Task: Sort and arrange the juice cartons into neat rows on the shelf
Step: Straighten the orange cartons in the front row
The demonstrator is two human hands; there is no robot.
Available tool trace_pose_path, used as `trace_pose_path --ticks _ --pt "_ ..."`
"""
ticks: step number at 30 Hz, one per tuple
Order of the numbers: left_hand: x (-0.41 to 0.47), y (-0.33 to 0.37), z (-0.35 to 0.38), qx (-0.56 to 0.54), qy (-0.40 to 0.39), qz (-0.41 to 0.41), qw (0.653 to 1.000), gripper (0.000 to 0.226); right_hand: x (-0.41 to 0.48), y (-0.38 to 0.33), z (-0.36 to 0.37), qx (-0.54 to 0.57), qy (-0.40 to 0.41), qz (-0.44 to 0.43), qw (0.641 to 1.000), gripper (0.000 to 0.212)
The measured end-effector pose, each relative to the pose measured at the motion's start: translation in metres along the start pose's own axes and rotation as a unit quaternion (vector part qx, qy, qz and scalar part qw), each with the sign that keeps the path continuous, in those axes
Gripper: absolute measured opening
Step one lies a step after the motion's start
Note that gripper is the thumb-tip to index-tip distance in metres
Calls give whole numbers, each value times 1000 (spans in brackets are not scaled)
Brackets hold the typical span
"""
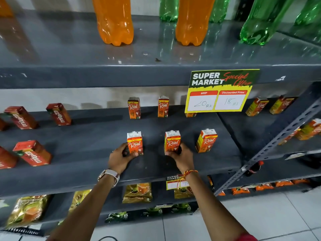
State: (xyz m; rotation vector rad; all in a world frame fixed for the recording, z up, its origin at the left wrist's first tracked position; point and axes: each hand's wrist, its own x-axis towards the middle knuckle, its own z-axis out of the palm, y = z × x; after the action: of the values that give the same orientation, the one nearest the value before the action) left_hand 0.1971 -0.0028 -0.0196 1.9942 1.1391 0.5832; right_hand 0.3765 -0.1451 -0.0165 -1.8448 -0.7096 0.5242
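Small orange Real juice cartons stand upright on the dark grey middle shelf point(97, 171). My left hand point(119, 159) grips the base of the front left carton point(135, 142). My right hand point(182, 158) grips the base of the front middle carton point(172, 140). A third front carton point(206, 140) stands free to the right, slightly turned. Two more cartons point(134, 108) point(163, 106) stand in a back row, and another is mostly hidden behind the price sign. Red Maaza cartons point(59, 114) point(33, 153) stand on the shelf's left side.
A yellow Super Market price sign point(218, 91) hangs from the upper shelf's edge. Orange point(112, 21) and green point(260, 21) bottles stand on the upper shelf. More cartons point(257, 106) sit on the right-hand rack behind a slotted steel upright point(271, 150). Snack packets point(137, 192) fill the lower shelves.
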Motion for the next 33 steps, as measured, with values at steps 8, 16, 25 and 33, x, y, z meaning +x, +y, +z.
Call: trace_pose_path --ticks 8,16,25,33 --pt "-1 1 5 -16 7 7 1000 42 2 -1 -4 -23 -7 -10 1000 37" --pt "-4 -1 2 -24 -4 20 1000 43 2 3 -1 -18 -2 -15 1000 36" --pt "-30 -32 -47 -116 -5 18 993 72 -50 -5 20 14 135 -95 986 65" --pt "-71 -152 -206 -45 150 14 988 30 -99 -89 201 -31 7 -223 974 33"
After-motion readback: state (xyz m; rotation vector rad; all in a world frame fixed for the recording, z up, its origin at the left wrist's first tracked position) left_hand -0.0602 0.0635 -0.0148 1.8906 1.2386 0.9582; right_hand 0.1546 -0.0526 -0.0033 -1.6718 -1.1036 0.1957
